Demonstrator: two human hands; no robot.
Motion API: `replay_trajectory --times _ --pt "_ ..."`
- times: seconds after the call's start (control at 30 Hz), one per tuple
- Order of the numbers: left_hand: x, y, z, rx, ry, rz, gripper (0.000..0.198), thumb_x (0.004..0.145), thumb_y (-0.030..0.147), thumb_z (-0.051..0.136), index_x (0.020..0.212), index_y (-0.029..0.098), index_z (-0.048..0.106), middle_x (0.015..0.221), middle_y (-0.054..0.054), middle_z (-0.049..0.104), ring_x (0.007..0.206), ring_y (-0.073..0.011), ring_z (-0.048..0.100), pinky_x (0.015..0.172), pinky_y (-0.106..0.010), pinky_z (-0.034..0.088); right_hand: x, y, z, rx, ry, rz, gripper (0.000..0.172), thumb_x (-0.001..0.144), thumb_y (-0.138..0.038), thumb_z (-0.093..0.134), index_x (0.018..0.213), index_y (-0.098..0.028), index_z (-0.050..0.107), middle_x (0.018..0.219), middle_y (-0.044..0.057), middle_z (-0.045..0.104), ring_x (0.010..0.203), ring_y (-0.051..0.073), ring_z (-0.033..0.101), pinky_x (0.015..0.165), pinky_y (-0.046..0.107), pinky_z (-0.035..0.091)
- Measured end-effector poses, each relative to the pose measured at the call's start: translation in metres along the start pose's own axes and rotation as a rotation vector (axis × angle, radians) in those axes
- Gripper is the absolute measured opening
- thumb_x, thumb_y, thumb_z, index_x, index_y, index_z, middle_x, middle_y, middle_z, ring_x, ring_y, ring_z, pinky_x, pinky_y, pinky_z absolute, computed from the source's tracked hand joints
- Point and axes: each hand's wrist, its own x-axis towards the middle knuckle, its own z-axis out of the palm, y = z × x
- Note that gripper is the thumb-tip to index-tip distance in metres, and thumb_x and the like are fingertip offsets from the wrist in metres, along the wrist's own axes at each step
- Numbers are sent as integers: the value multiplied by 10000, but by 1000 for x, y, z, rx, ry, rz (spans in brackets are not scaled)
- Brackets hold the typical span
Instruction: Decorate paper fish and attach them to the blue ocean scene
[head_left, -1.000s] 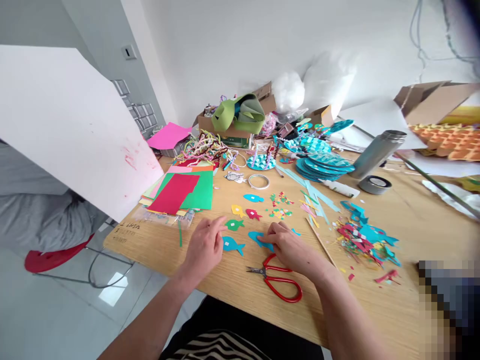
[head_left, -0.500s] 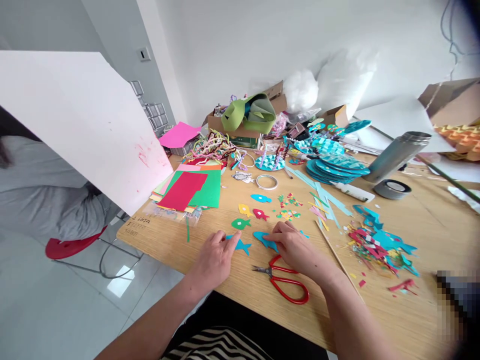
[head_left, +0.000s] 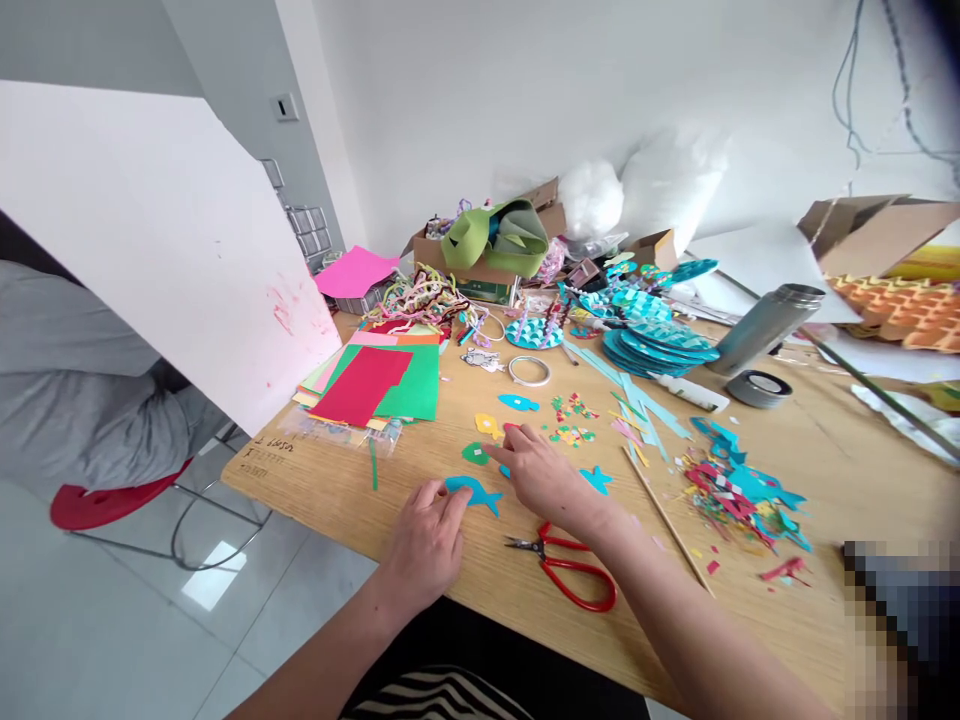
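Pale wooden tabletop [head_left: 337,490] across the middle of the view, strewn with paper crafts. Plain white wall [head_left: 465,80] at twelve o'clock, behind green felt-like sheeting [head_left: 465,238] heaped on a box. Large tilted white board [head_left: 187,250] at ten o'clock, smeared with pink. Grey clothing [head_left: 82,340] of another person at nine, above a red seat [head_left: 120,500]; grey floor tiles [head_left: 187,640] between seven and eight. Nearer at nine, stacked coloured paper with a red sheet [head_left: 364,385] on top. At three, a stack of turquoise discs [head_left: 652,352], then a leaning metal flask [head_left: 772,325].

At two o'clock from the middle of the left hand [head_left: 427,535], under its fingertips, a blue paper fish [head_left: 484,494], flat on the wood. Impossible to tell whether pinched or merely pressed.

Between nine and ten o'clock from the right hand [head_left: 551,485], at its extended fingertip, a green paper fish [head_left: 475,454], tail end hidden. Contact and hold impossible to tell. Between ten and eleven, a yellow paper fish [head_left: 486,425]; at six, red-handled scissors [head_left: 540,548]; between three and four, a thin wooden stick [head_left: 669,522].
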Motion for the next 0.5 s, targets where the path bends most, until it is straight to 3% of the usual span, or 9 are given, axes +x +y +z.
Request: replay_trajectory --times 0.17,0.37,0.5 --pt "2 1 -3 -99 7 -30 487 785 25 422 1243 173 494 1051 -90 625 1077 -267 466 932 -442 441 14 -4 7 -48 -100 -7 373 879 -103 441 1186 -201 629 975 131 548 978 256 465 825 345 376" --pt "14 -3 -14 -262 6 -92 387 810 11 395 1116 179 561 926 -69 611 953 -219 512 856 -396 475 26 -20 2 -96 -103 -33 274 882 -129 440 957 -128 703 1011 190 563 1010 304 456 831 394 366" --pt "25 -10 -16 -298 8 -120 313 834 36 399 1047 179 578 992 -63 618 979 -201 533 878 -375 472 33 -18 4 -56 -97 -28 261 855 -96 465 869 -131 723 982 173 576 996 287 457 813 369 365"
